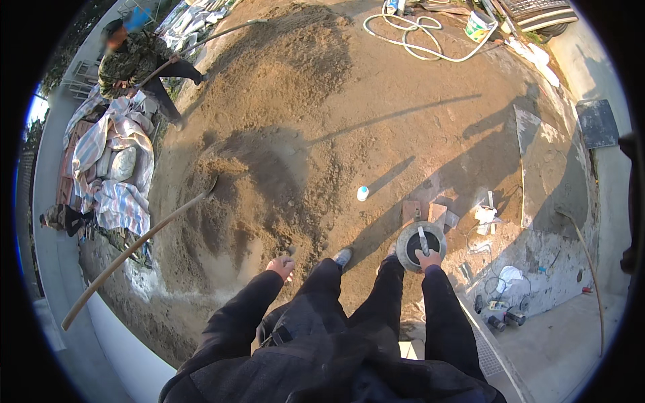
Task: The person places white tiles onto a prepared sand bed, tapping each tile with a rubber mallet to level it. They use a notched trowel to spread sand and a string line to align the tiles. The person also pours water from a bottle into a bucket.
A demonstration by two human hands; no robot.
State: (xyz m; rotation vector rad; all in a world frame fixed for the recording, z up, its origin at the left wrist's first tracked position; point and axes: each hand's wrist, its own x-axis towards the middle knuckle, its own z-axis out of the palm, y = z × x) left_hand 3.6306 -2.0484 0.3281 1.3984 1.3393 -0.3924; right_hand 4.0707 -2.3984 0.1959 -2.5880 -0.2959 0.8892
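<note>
My right hand (428,259) grips the near rim of a round grey pan (407,250) held low in front of my right leg. A trowel with a pale handle (422,236) lies inside the pan, pointing away from me. My left hand (281,266) hangs beside my left leg with its fingers curled, and nothing shows in it. Both arms are in black sleeves. I stand on sandy ground, at the edge of a large sand pile (269,101).
A long wooden-handled shovel (134,245) is stuck in the sand to my left. A small white bottle (363,193) stands ahead. Tiles (423,211) and cans (504,320) lie right. A person in camouflage (131,60) works far left by a striped tarp (114,161). A hose (423,37) and bucket (478,25) lie beyond.
</note>
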